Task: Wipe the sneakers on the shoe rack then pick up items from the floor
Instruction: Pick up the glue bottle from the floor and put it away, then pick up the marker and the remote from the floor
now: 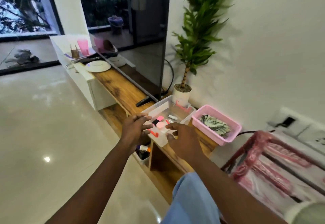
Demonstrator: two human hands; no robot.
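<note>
Both my hands reach toward a clear plastic bin on the wooden TV shelf. My left hand is at the bin's near left edge, fingers spread and holding nothing. My right hand hovers over the bin's near corner, fingers apart and also holding nothing. Inside the bin lie small items: a pink round piece, a black and pink object, a red-handled tool and a white piece. No sneakers or shoe rack are in view.
A pink basket with a patterned cloth sits right of the bin. A potted plant and TV stand behind it. A pink-wrapped rack is at the right. A remote lies by the TV. Glossy floor spreads left.
</note>
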